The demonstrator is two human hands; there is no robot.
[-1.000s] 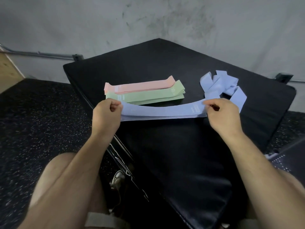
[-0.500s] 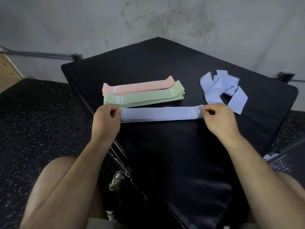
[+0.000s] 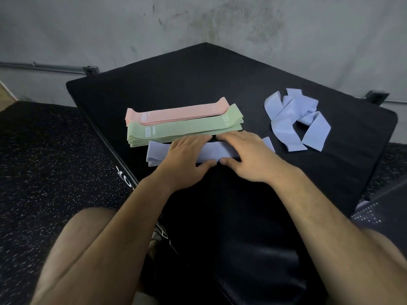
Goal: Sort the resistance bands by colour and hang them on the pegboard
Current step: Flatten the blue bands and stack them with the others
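Note:
A flat stack of lilac bands (image 3: pixel 157 154) lies on the black padded box (image 3: pixel 198 80), just in front of a green stack (image 3: pixel 187 129) and a pink stack (image 3: pixel 176 113). My left hand (image 3: pixel 187 157) and my right hand (image 3: pixel 246 157) both press flat on the lilac stack, fingers straight, thumbs nearly touching at its near edge. The stack's middle is hidden under my hands. A loose tangle of more lilac bands (image 3: pixel 295 119) lies to the right. No pegboard is in view.
The box stands against a grey wall (image 3: pixel 220 23) with a conduit pipe (image 3: pixel 44 68) along it. Speckled black rubber floor (image 3: pixel 44 150) lies to the left. My bare knees are at the bottom, and a perforated dark object (image 3: pixel 381 208) sits at the right edge.
Earlier I held one lilac band stretched by its two ends. It now lies flat in front of the green stack, and both hands have moved inward and press on it.

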